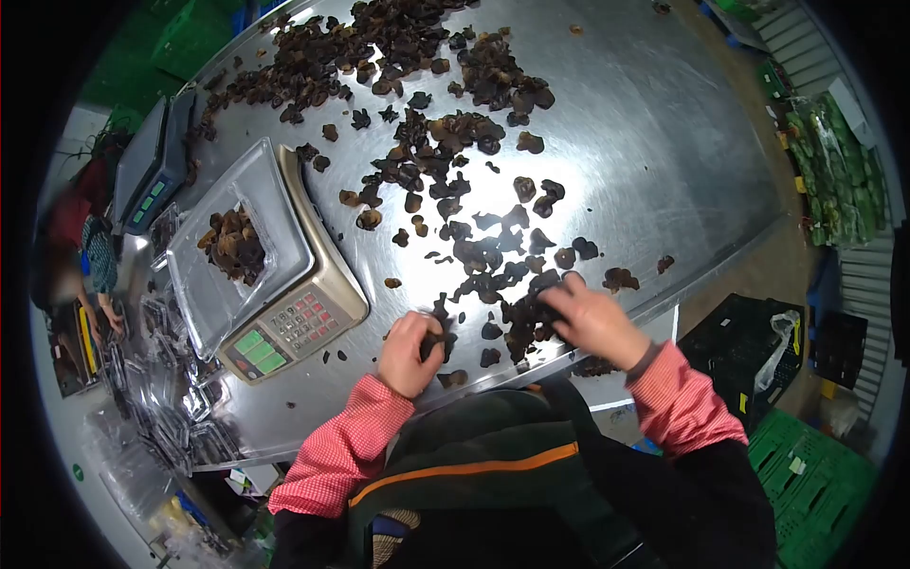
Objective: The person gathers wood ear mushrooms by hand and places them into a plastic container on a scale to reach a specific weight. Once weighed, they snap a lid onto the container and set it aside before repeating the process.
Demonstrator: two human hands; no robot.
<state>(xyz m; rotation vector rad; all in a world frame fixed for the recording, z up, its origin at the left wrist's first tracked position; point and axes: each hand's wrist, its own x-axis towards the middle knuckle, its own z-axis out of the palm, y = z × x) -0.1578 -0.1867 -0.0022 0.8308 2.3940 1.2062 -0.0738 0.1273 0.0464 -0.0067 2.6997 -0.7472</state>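
Observation:
Dark brown wood ear mushrooms [483, 256] lie scattered over the steel table, with a small heap [524, 322] close to the near edge. My left hand [410, 354] is curled round some dark wood ear pieces just right of the scale. At the small heap, my right hand [592, 321] has its fingers stretched out and apart, touching the mushrooms there; its fingertips are partly lost among them. On the scale [299, 327], a clear plastic tray [248, 213] holds a clump of brown wood ears [234, 248].
A larger mushroom pile [379, 43] covers the table's far side. A second scale [152, 180] stands at the left, near another person's hands [114, 318]. Clear plastic trays [166, 408] are heaped at lower left. Green crates [815, 484] and bagged green vegetables [839, 171] are at right.

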